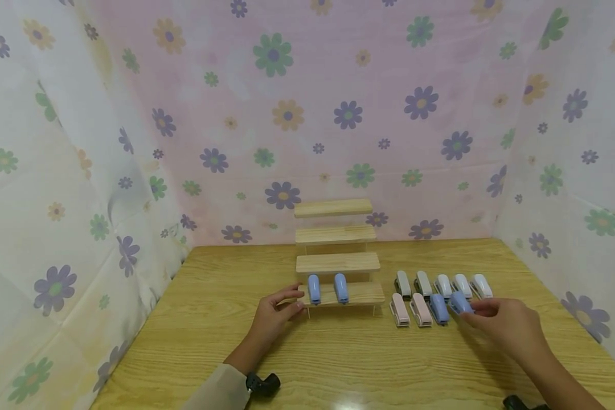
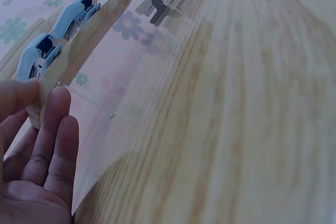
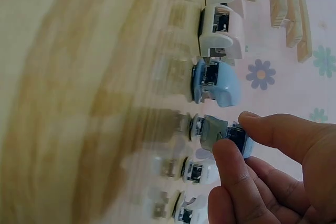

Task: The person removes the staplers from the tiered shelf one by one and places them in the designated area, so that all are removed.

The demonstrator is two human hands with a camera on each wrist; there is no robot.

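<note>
My left hand [image 1: 274,314] pinches the left end of the lowest board of a wooden tiered display stand [image 1: 337,263], thumb above and fingers below. On that board two blue mini staplers, a left one [image 1: 314,288] and a right one [image 1: 340,288], stand side by side. Over at the right, my right hand [image 1: 512,327] pinches another blue stapler [image 1: 460,303] between thumb and fingers. In the right wrist view this held stapler [image 3: 214,130] is tilted, lifted off the tabletop. Another blue stapler [image 1: 439,309] rests just left of it.
Two pink staplers [image 1: 400,310] lie in the front row. Behind them stand two grey staplers [image 1: 402,285] and three white staplers [image 1: 461,286]. The stand's three upper boards hold nothing. A flowered cloth [image 1: 312,85] encloses the wooden table [image 1: 236,273] at the back and sides.
</note>
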